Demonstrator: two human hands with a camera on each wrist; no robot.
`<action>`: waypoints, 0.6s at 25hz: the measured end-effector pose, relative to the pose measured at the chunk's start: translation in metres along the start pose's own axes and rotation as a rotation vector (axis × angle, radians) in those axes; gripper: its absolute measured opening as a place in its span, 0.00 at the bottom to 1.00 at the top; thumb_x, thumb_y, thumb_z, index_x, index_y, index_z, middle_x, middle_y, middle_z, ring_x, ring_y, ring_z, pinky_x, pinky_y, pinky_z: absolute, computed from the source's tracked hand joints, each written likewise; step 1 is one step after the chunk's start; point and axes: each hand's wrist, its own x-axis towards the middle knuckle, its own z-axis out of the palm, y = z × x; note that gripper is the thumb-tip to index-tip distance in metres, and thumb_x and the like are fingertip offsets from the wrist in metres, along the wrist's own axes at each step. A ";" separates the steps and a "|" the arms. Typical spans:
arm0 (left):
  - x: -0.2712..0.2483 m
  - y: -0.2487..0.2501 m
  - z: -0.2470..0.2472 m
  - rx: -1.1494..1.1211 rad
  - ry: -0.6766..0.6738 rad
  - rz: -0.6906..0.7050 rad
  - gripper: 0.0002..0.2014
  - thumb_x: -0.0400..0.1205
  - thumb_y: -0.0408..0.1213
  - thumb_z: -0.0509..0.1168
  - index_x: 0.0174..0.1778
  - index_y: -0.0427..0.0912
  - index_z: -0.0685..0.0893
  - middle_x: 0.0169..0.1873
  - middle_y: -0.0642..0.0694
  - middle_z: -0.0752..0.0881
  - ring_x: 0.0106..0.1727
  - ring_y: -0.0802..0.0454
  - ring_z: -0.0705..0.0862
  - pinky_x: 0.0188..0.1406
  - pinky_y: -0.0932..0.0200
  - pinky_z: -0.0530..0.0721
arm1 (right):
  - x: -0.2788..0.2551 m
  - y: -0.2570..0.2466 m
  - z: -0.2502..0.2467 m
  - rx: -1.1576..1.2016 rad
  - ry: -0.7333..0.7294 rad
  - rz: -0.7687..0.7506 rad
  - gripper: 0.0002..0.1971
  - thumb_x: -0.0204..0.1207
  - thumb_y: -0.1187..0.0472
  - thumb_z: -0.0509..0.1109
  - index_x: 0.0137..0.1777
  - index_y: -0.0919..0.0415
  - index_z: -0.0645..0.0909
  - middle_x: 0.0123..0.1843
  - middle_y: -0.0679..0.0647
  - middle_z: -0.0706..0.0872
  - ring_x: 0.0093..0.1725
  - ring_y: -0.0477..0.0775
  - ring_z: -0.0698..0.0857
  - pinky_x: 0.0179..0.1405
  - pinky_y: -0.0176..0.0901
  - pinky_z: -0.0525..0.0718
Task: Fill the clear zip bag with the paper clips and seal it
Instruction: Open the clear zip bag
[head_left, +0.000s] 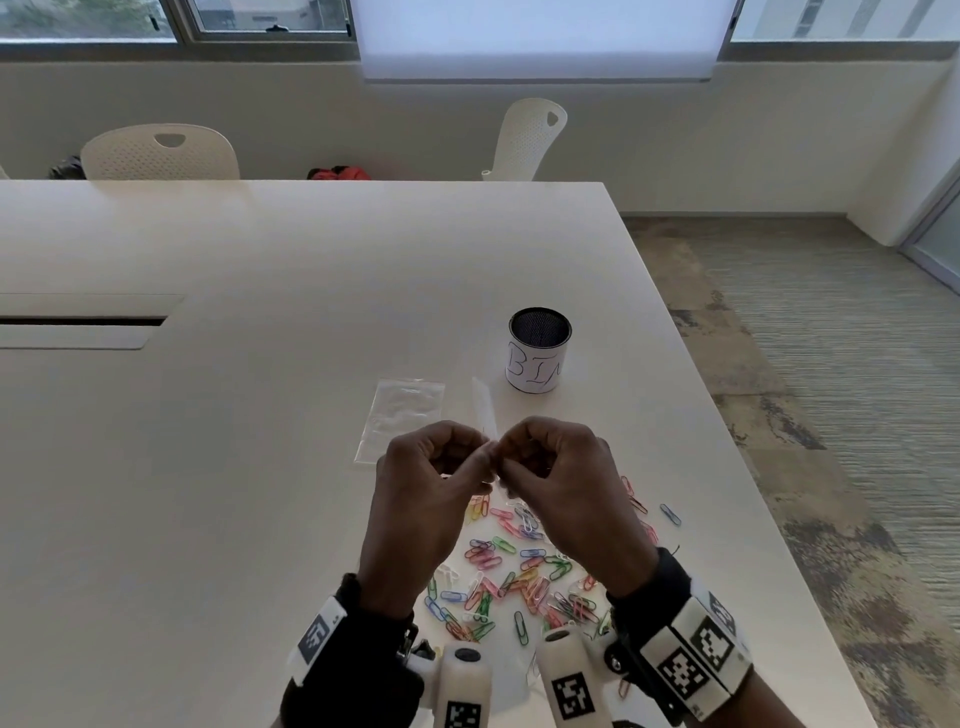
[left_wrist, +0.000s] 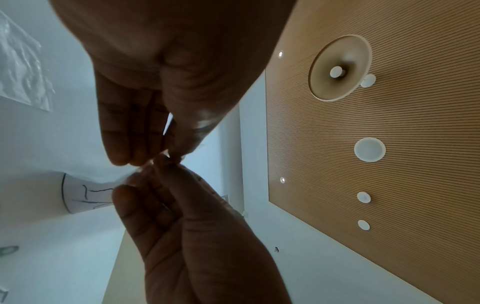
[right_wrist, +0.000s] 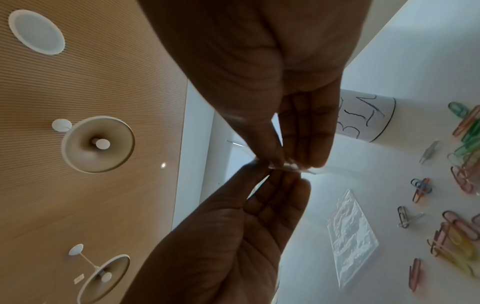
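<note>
Above the white table (head_left: 260, 415), both hands are raised with fingertips meeting over a scatter of coloured paper clips (head_left: 511, 577). Left hand (head_left: 421, 488) and right hand (head_left: 563, 486) each have the fingers curled inward, thumb against fingers, pinching the edge of a thin clear zip bag (right_wrist: 291, 167) held between them; from the head view the bag appears edge-on as a pale strip rising beyond the knuckles. Whether its mouth is parted or closed cannot be told, as the film is nearly invisible between the fingertips. A second clear bag (head_left: 402, 423) lies flat on the table just beyond the left hand, apart from the clips. Farther back and to the right stands a dark mesh cup (head_left: 539, 349) wrapped in white paper with handwritten letters. Two white chairs (head_left: 158, 153) stand at the far side of the table.
</note>
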 end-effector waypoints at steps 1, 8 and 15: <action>0.001 -0.001 0.001 0.014 0.022 0.007 0.02 0.85 0.34 0.78 0.49 0.46 0.96 0.39 0.50 0.98 0.42 0.54 0.98 0.50 0.50 0.98 | 0.002 0.001 0.001 -0.018 0.008 -0.004 0.01 0.80 0.62 0.79 0.47 0.58 0.90 0.35 0.47 0.92 0.34 0.39 0.91 0.36 0.29 0.88; 0.004 -0.004 0.001 0.058 0.088 0.034 0.03 0.82 0.30 0.80 0.47 0.42 0.97 0.36 0.50 0.98 0.36 0.56 0.97 0.43 0.57 0.98 | 0.005 0.007 0.001 0.150 0.005 0.095 0.03 0.80 0.64 0.79 0.46 0.62 0.88 0.37 0.58 0.94 0.37 0.52 0.95 0.46 0.51 0.96; -0.001 0.001 0.001 0.311 0.006 0.114 0.04 0.85 0.34 0.77 0.53 0.48 0.92 0.37 0.59 0.93 0.43 0.68 0.93 0.39 0.76 0.88 | 0.004 0.005 0.003 -0.092 -0.002 -0.034 0.08 0.80 0.59 0.78 0.57 0.51 0.85 0.49 0.43 0.90 0.45 0.39 0.90 0.43 0.29 0.90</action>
